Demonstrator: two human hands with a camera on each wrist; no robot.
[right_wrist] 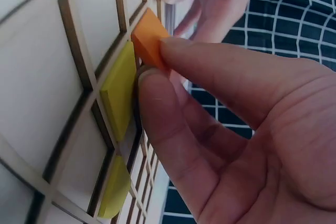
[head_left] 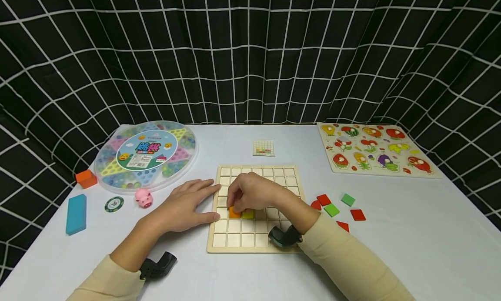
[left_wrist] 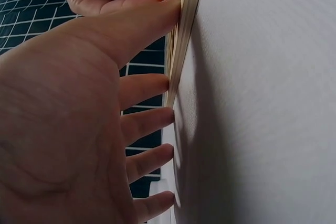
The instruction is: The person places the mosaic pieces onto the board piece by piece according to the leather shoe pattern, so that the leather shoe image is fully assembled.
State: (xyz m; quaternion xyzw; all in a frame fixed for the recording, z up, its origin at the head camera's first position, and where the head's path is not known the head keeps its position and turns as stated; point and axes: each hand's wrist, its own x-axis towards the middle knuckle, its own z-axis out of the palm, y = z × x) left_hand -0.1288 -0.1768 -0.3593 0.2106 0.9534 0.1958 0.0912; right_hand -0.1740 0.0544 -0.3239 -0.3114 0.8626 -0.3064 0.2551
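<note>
Orange square tile (right_wrist: 147, 36) — pinched in fingers of right hand (head_left: 252, 191), tilted at pale wooden grid board (head_left: 254, 250) beside yellow square tile (right_wrist: 119, 92). Left hand (head_left: 188, 206) — fingers extended, touching board's edge. Advisable: align corners, press flat.

I am in what looks like a small test booth, the kind a lab might have, and not a room in a home. Tall black cloth (head_left: 258, 53) with white lines hangs behind the worktop (head_left: 411, 231) and down both sides, like a little tent. The worktop is plain white. I have a black gadget (head_left: 158, 266) at my left wrist and a second gadget (head_left: 285, 236) at my right. Toys are set out around me: a wooden board (head_left: 254, 250) with squares, a fruit puzzle (head_left: 375, 151), a round game box (head_left: 146, 157) and a pink pig (head_left: 143, 198). What lies past the cloth is hidden.
</note>
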